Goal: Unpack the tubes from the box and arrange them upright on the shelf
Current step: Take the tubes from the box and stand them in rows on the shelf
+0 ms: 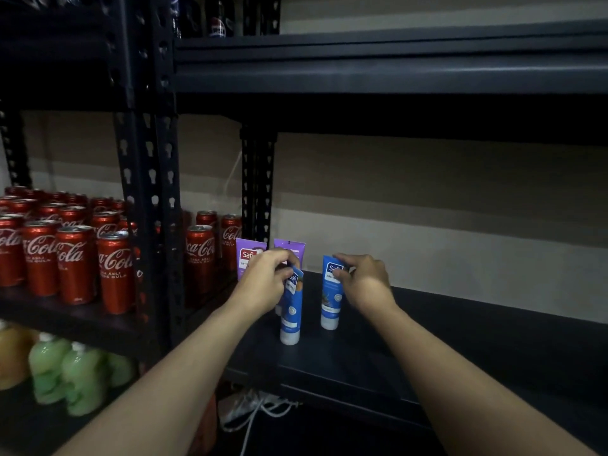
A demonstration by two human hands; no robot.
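Note:
Two blue tubes stand cap-down on the dark shelf [362, 366]. My left hand [265, 284] pinches the top of the left blue tube [291, 311], which leans slightly. My right hand [363, 281] pinches the top of the right blue tube [330, 297], which stands upright. Behind them, near the shelf's back left corner, stand two purple tubes: one at the left [246, 256] and one [289, 246] partly hidden by my left hand. The box is out of view.
Red cola cans [75, 264] fill the neighbouring shelf to the left, past a black upright post [154, 205]. Green bottles [65, 373] sit on the shelf below them. A white cable [256, 409] lies under the shelf. The upper shelf board [394, 74] overhangs.

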